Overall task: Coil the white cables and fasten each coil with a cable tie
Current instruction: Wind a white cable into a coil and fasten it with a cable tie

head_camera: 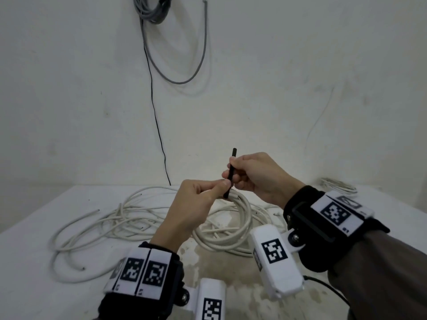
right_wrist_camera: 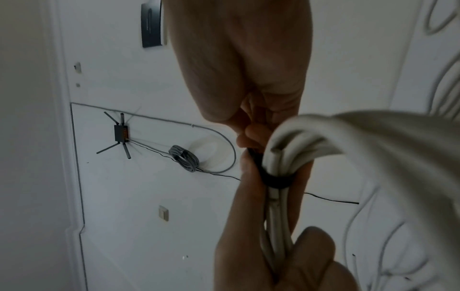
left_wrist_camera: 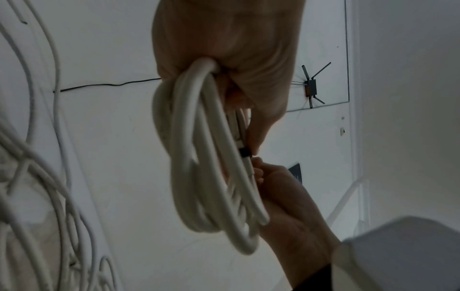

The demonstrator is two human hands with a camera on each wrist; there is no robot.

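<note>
A: Above the near-centre of a white tabletop (head_camera: 34, 239), the left hand (head_camera: 196, 204) curls round a coil (head_camera: 233, 229) of white cable, thumb and forefinger pinching it near the top; the right hand (head_camera: 256, 176) pinches a black cable tie (head_camera: 231, 172), already looped round the bundle (seen best in the right wrist view), its free end sticking up.

B: What could go wrong from here?

A: Probably the turns. The cable looks stiff and springy, so if the left hand's grip eases before the tie is cinched, the loops may fan out. The tie end could also slip from the right hand's fingertips w/ a hard pull.

B: And around them?

A: Loose cables (head_camera: 97, 225) sprawl over the tabletop's left and centre, right under the coil, so a hanging turn could snag there. Another small bundle (head_camera: 339, 185) lies at the far right edge. On the wall, a grey cable coil (head_camera: 152, 10) and a thin black wire (head_camera: 157, 125), well apart from the hands.
</note>
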